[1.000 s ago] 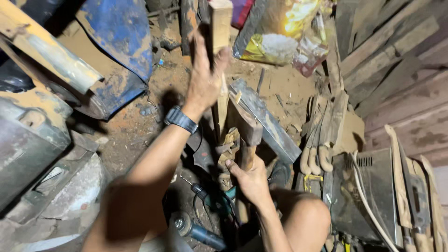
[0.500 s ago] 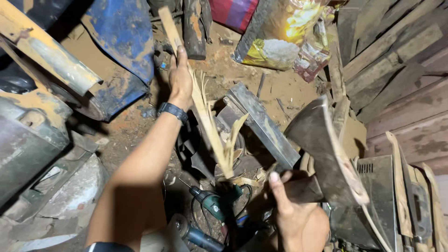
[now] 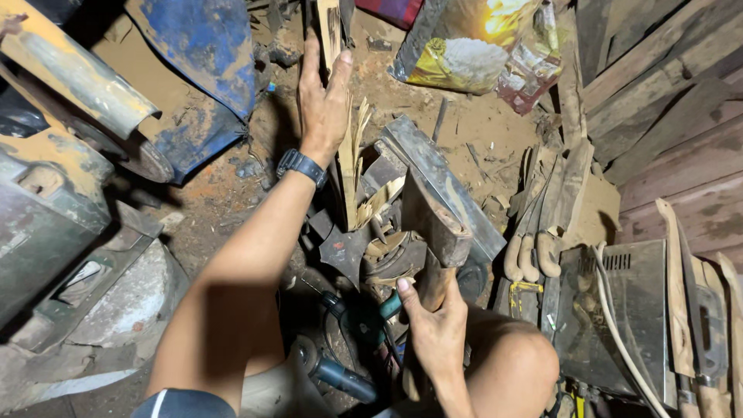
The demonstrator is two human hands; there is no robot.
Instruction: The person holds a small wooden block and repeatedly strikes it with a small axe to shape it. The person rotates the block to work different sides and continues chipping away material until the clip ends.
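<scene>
Packed reddish dirt floor (image 3: 224, 193), littered with wood chips and scrap. Left hand (image 3: 323, 97), black watch at wrist, fingers spread flat against upright pale split wooden stick (image 3: 348, 166), steadying it near top; stick standing on dark metal block amid curled shavings (image 3: 379, 205). Right hand (image 3: 435, 329) wrapped tight round wooden handle of broad dark steel cleaver (image 3: 433, 220), blade just beside stick's lower part, contact unclear. Blue rusted metal sheet (image 3: 205, 58) upper left, yellow printed plastic sack (image 3: 464, 46) top centre, weathered timber planks (image 3: 658, 85) right, sheathed knives (image 3: 530, 255) leaning nearby
</scene>
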